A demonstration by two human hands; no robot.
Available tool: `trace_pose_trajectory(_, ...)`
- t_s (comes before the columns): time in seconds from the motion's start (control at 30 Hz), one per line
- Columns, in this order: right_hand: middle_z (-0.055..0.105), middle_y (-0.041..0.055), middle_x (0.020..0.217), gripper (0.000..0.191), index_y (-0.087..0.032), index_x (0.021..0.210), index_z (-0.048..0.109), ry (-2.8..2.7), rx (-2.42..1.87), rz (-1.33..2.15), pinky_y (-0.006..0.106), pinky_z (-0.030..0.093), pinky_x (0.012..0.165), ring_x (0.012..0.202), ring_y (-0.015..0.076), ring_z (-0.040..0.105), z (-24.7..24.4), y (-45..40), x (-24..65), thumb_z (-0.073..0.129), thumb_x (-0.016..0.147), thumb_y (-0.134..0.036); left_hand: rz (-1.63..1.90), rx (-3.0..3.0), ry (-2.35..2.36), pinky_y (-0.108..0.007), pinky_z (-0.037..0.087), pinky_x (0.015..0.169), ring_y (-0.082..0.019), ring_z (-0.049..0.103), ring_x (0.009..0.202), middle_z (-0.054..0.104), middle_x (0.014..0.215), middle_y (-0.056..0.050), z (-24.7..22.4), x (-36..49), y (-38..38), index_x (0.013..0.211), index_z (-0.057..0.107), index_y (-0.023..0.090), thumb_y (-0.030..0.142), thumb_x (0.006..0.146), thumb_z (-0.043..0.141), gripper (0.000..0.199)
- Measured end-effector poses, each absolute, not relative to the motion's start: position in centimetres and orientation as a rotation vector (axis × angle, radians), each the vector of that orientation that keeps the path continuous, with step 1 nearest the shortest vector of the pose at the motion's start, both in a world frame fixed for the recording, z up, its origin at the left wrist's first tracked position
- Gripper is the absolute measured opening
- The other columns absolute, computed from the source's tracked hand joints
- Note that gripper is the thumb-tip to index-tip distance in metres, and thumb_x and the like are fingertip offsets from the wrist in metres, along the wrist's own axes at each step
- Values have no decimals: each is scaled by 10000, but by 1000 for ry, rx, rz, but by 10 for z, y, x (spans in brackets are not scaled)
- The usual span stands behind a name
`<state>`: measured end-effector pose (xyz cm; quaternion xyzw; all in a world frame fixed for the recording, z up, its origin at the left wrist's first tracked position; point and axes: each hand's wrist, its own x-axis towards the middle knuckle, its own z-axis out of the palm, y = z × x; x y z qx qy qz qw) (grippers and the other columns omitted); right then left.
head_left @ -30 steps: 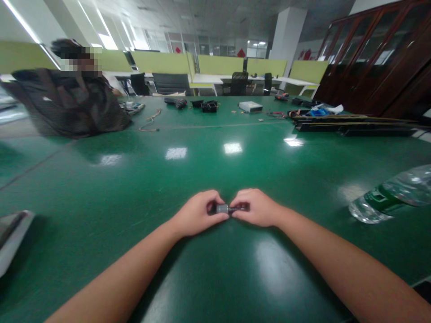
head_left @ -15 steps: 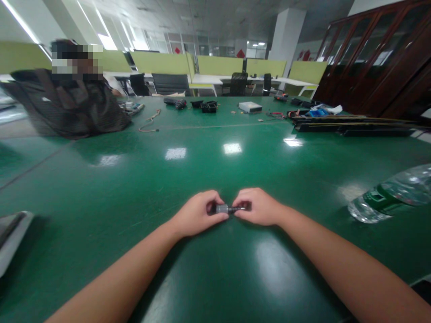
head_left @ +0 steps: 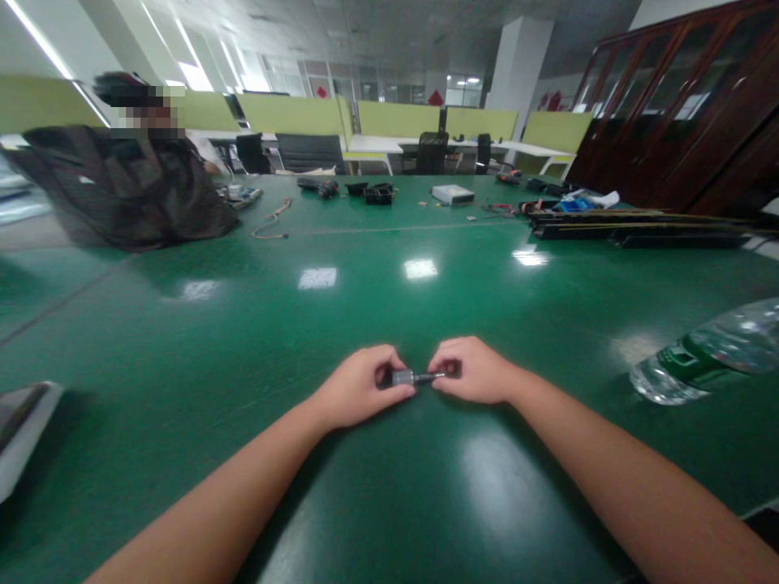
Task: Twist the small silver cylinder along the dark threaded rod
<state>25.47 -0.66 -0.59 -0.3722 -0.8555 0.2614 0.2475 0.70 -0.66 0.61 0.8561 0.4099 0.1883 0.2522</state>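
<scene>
On the glossy green worktop (head_left: pixel 377 312), toward its right edge, a plastic bottle (head_left: pixel 657 385) is sitting. Toward the near edge, the left hand (head_left: pixel 356 389) is grasping a small cylindrical tool (head_left: pixel 402 378); the right hand (head_left: pixel 473 373) is curling around its thin shaft (head_left: pixel 429 377), contact unclear. A loosening grasp could be letting it slip and roll. The bottle's green label (head_left: pixel 690 361) is showing markings too blurred to read.

Glossy green table (head_left: pixel 365 312) beneath dark bag (head_left: pixel 137 199), clear bottle (head_left: pixel 699 358), pale box (head_left: pixel 452 194)
</scene>
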Motion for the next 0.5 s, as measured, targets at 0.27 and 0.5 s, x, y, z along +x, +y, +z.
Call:
trace_pose_trajectory(0.27,665,18,762,111,-163,825,729,-2324,-1047,748,234,455,643,676,123,592,-4,-2,260,712,717,-144,515,2324,1136,-241,355,577,-149,519,644,591,711,10,5,6,-7,877,648,185,486,810,701,312)
trace_pose_trajectory(0.5,683,22,785,110,-162,814,733,-2325,-1069,752,234,453,642,688,124,602,-4,1,267,701,710,-140,510,2316,1145,-241,355,573,-146,523,635,594,708,14,6,6,-7,879,647,185,486,818,697,311)
